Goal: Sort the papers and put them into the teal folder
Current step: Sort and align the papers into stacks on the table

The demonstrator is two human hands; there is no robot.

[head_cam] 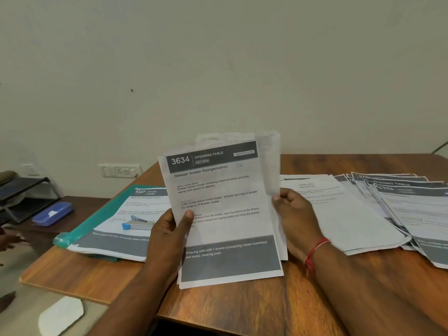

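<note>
We hold a sheaf of papers [225,214] upright over the wooden table [242,309], its front sheet headed "Dressing Table". Our left hand [169,229] pinches the left edge, thumb pressed on the front and fingers out of sight behind. Our right hand [293,214] curls round the right edge of the sheets at the back, thumb tip on the paper, as if to peel one away. The teal folder [97,214] lies flat at the left of the table, mostly covered by a sheet headed "Kitchen" [140,204], with a small stapler [139,224] on that sheet. To the right, well apart from the folder, are a flat pile [344,214] and beyond it a loosely fanned pile [412,209]. We judge the sorting only partly done, and nothing seems to be inside the folder. The main risk is in the grip: only a thumb pins the front, so pulling a back sheet could drag its neighbours out and drop them onto the wrong pile. The fanned pile is loose enough for a sleeve or a dropped sheet to jumble its headings. The folder cannot be opened cleanly until the stapler and sheet come off; lifting it as it is would tip both.
</note>
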